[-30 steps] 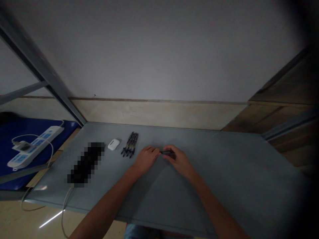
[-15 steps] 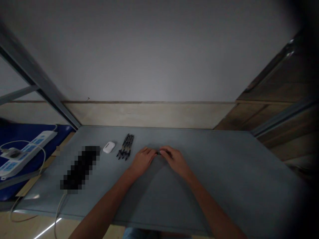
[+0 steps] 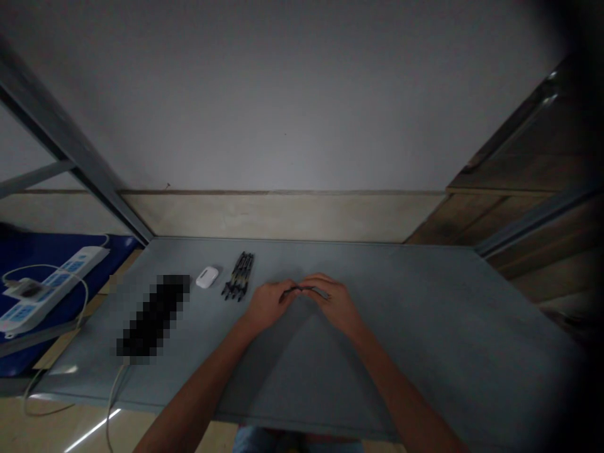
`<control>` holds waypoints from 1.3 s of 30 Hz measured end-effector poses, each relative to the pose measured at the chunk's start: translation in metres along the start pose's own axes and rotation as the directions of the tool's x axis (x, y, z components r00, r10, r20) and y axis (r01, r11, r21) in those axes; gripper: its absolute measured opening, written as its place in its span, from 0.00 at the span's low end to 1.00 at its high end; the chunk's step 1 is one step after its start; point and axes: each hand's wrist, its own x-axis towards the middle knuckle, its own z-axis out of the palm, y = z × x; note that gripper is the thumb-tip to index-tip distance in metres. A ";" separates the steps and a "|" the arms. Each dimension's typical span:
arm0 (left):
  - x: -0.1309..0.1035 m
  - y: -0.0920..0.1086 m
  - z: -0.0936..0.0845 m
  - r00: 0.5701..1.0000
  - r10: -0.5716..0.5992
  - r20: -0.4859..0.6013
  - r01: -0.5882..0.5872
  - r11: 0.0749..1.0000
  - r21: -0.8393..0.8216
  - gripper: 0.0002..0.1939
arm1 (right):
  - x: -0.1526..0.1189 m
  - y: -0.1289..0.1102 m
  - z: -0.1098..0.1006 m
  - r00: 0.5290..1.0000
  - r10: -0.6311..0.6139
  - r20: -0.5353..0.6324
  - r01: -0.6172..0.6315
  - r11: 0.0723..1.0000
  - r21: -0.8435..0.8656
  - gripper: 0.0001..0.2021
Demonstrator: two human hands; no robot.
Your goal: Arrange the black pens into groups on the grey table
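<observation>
Both hands meet over the middle of the grey table [image 3: 425, 327]. My left hand [image 3: 268, 306] is closed, its fingertips pinching one end of a slim dark pen-like piece [image 3: 289, 291]. My right hand [image 3: 336, 304] grips the other side, where a thin dark length runs along the fingers. The two dark lengths meet at a shallow angle between the fingertips; whether they are one piece or two I cannot tell. Left of my left hand lies a bundle of several black pens [image 3: 238, 277], side by side.
A small white earbud case [image 3: 207, 277] lies left of the pens. Further left is a blurred-out black object [image 3: 153, 318] with a cable. A white power strip [image 3: 56, 289] rests on a blue surface beside the table. Metal posts [image 3: 108, 195] and a wall stand behind.
The hands have turned slightly and the fingers have shifted, so more of the dark slim piece shows on both sides. The pens and white case lie as before.
</observation>
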 end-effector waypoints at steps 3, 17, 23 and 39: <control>0.001 -0.004 -0.003 1.000 0.017 0.019 -0.015 0.995 -0.101 0.17 | -0.001 -0.003 0.000 1.000 -0.022 -0.017 0.022 0.999 -0.029 0.09; 0.000 -0.009 -0.002 0.995 0.074 0.062 -0.062 0.982 -0.178 0.19 | -0.003 -0.004 0.003 1.000 -0.025 0.017 0.026 0.998 -0.062 0.11; -0.002 -0.004 0.007 0.993 0.103 0.052 -0.107 0.991 0.083 0.16 | -0.004 -0.002 0.006 0.973 0.192 0.125 -0.180 0.979 -0.098 0.16; 0.000 -0.011 -0.008 1.000 0.014 0.024 -0.016 0.996 0.085 0.19 | 0.004 0.001 -0.017 0.995 0.087 -0.043 -0.086 0.996 0.024 0.09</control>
